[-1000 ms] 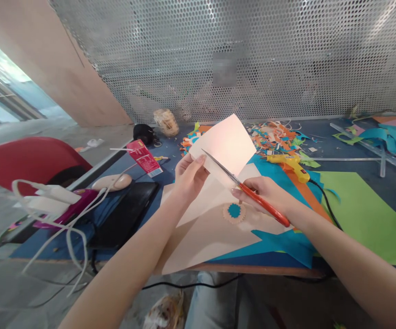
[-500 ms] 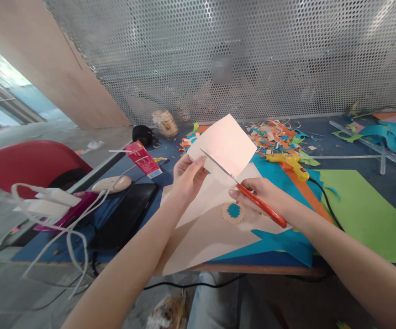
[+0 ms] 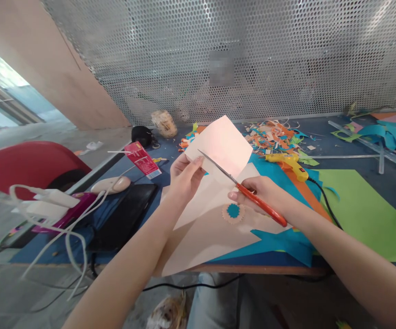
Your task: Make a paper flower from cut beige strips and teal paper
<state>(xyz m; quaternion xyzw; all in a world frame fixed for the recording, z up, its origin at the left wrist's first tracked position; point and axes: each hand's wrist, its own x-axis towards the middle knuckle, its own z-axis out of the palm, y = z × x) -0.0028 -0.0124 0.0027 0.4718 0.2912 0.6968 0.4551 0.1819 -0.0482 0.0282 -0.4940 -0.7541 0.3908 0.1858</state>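
A silvery perforated metal panel [image 3: 269, 59] fills the top of the frame, above a blue counter [image 3: 341, 147] that spans the middle. A red rounded chair back [image 3: 33, 160] stands at the left. A large pale pink paper sheet [image 3: 201, 237] lies at lower centre, and a bright green paper sheet [image 3: 365, 210] at lower right. Near the centre, the left hand [image 3: 187, 178] pinches the left corner of a small pale squarish sheet [image 3: 223, 141], held up above the counter; the right hand [image 3: 262, 189] is curled around the handles of red-handled metal scissors [image 3: 261, 204], whose blades cross that sheet's lower part. Multicoloured paper shreds [image 3: 276, 135] heap at upper right of centre, above a yellow glue gun [image 3: 288, 162]. Left of centre, a pink-red drink carton [image 3: 143, 159] tilts with a white straw at its upper end; its pale lettering is too blurred to read, and its contents are hidden. Behind it sits a crumpled clear-wrapped bundle [image 3: 164, 123], its filling pale and unidentifiable. The smallest, a pale scallop-edged ring [image 3: 233, 220] with blue showing in its centre, lies below the scissors.
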